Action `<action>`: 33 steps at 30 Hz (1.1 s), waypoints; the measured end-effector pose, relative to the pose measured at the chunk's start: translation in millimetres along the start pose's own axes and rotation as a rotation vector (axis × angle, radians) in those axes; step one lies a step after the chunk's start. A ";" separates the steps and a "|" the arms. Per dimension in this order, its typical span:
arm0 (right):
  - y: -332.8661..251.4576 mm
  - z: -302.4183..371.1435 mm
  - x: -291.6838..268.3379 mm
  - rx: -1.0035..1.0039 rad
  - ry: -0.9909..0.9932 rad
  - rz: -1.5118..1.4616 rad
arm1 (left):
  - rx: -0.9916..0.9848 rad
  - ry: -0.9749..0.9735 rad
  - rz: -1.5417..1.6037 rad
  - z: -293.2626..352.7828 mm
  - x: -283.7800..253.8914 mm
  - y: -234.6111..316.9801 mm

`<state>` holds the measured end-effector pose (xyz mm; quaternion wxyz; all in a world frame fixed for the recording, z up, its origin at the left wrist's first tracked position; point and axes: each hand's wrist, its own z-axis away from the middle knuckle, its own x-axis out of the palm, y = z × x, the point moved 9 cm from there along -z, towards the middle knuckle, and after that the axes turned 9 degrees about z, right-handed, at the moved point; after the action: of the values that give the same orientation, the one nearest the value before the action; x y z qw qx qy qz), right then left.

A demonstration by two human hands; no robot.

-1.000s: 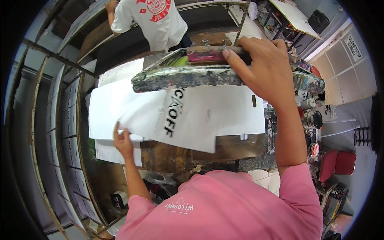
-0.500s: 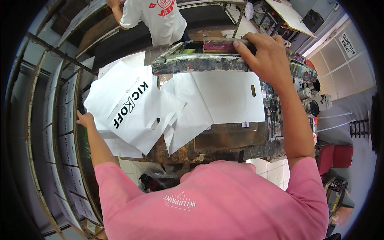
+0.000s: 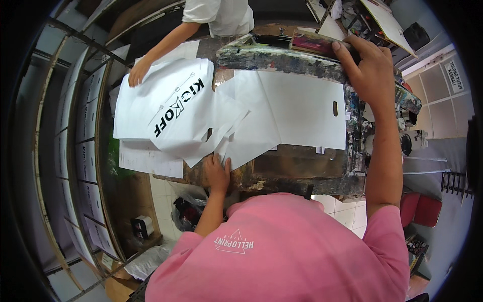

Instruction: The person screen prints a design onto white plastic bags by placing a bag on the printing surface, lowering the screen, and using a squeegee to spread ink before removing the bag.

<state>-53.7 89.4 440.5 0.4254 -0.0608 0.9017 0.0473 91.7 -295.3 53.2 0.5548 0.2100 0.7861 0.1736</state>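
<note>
My right hand [image 3: 371, 68] is closed around the edge of a paint-crusted screen printing frame [image 3: 282, 61], which is held raised over the table. Below it, a blank white bag [image 3: 307, 110] with an oval handle slot lies flat. My left hand [image 3: 217, 173] pinches the near corner of a loose, creased white bag [image 3: 251, 126] at the table's front edge. To its left rests a stack of white bags with black lettering [image 3: 161, 108]; the top one is skewed. Part of the creased bag lies next to the printed one, and their overlap is hard to read.
Across the table a person in a white shirt [image 3: 221, 17] rests a hand [image 3: 142, 70] on the printed stack's far left corner. Racks holding white printed bags [image 3: 90, 166] stand at left. Ink tins [image 3: 405, 143] sit at right, near a red chair [image 3: 427, 212].
My left hand has moved from the printed stack's left edge to the creased bag's near corner. The other person's hand has come down onto the stack. My right hand stays on the frame.
</note>
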 end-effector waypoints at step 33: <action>6.2 -3.9 1.6 -0.006 0.021 0.002 | 0.440 -0.238 0.871 -110.6 196.2 414.4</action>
<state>-58.6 94.9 442.0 0.4159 -0.0618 0.9060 0.0496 -13.9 155.8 141.8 0.4591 0.6492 0.5746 0.1939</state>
